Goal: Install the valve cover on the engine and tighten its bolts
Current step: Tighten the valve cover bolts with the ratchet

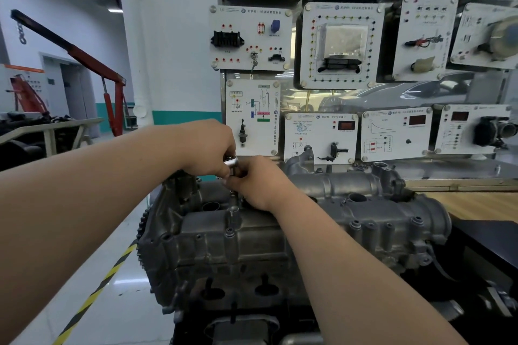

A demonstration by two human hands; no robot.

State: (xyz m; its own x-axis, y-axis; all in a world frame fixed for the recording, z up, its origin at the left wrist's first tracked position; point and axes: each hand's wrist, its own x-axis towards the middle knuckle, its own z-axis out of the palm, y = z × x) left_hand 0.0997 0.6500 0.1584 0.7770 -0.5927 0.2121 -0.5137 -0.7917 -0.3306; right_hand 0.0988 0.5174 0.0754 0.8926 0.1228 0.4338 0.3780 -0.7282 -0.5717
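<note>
The grey metal valve cover lies on top of the engine, with several bolts along its near edge. At the cover's far left side my left hand grips the head of a shiny ratchet tool from above. Just below it, my right hand pinches the tool's shaft, which runs down to the cover. The bolt under the tool is hidden by my fingers.
Behind the engine stands a board of white training panels with sensors and connectors. A red engine crane stands at the left, beside a yellow-black floor stripe. A wooden bench top lies at the right.
</note>
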